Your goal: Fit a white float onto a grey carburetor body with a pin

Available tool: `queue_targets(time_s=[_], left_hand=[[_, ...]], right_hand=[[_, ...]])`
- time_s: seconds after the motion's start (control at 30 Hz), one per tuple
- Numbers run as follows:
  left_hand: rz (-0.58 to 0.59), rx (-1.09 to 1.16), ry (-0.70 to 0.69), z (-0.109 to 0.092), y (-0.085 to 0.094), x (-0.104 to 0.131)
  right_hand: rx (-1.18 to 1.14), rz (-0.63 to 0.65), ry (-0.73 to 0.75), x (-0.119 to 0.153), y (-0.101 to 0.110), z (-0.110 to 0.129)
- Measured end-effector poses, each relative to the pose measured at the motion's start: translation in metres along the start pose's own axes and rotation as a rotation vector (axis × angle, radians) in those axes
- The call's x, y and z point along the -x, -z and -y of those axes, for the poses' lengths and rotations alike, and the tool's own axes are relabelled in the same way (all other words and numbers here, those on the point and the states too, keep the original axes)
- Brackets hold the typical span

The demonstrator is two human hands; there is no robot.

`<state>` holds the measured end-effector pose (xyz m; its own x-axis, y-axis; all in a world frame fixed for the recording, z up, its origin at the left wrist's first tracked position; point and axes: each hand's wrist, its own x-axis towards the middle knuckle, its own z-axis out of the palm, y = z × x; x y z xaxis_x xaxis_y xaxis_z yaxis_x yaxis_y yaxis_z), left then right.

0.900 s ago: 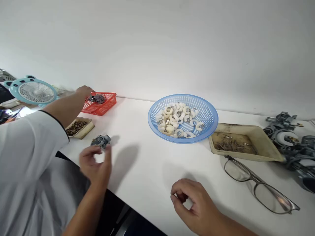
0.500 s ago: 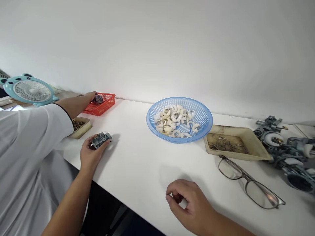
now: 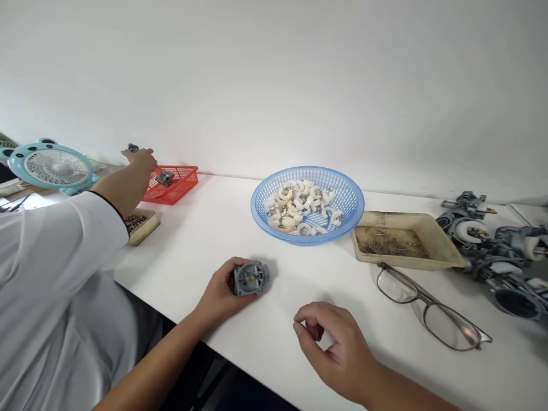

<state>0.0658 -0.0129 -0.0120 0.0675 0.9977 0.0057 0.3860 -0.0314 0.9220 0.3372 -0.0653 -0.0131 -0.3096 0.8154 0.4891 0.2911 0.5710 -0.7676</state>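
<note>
The left hand (image 3: 222,294) lies on the white desk (image 3: 214,228) close to its near edge, fingers curled round a small grey metal part (image 3: 250,277) that rests on the desk with its round open face turned up, a brass-coloured bit showing inside. The right hand (image 3: 331,345) rests just to the right of it, apart from the part, thumb and forefinger pressed together in a loose pinch; whether anything sits between them cannot be told. Bare desk lies open between the two hands and the blue plastic basket (image 3: 351,200), a round lattice bowl heaped with white ring-shaped pieces (image 3: 299,208). Right of the basket sits a shallow beige tray (image 3: 445,251) of thin metal pins, with a pair of glasses (image 3: 428,311) lying lenses down in front of it, and a heap of grey cast metal assemblies (image 3: 492,257) crowds the far right end. At the left, a co-worker in a white sleeve (image 3: 55,268) reaches a hand (image 3: 139,158) to the red mesh basket (image 3: 180,182) by the wall, a small dark piece pinched in the fingers; a small tray of brown screws (image 3: 139,224) and a pale blue fan (image 3: 51,165) stand nearby.
</note>
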Motion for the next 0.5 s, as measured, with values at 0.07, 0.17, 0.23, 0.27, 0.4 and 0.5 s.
queue_targets(time_s=[0.07,0.17,0.23,0.27,0.4,0.5], left_hand=[[0.111,0.033,-0.041,-0.008,-0.016,0.003],[0.248,0.078,-0.108,-0.016,-0.035,0.002],[0.319,0.1,-0.148,-0.02,-0.047,-0.001],[0.35,0.112,-0.166,-0.022,-0.053,-0.003],[0.453,0.191,-0.205,-0.029,-0.078,-0.011],[0.535,0.309,-0.206,-0.035,-0.098,-0.018]], right_hand=[[-0.003,-0.066,0.025,0.001,0.002,0.0],[-0.018,-0.148,0.055,0.001,0.003,0.001],[-0.033,-0.176,0.072,0.001,0.005,0.002],[-0.041,-0.185,0.078,0.001,0.005,0.003],[-0.067,-0.21,0.081,-0.001,0.008,0.007],[-0.058,-0.255,0.066,-0.005,0.011,0.008]])
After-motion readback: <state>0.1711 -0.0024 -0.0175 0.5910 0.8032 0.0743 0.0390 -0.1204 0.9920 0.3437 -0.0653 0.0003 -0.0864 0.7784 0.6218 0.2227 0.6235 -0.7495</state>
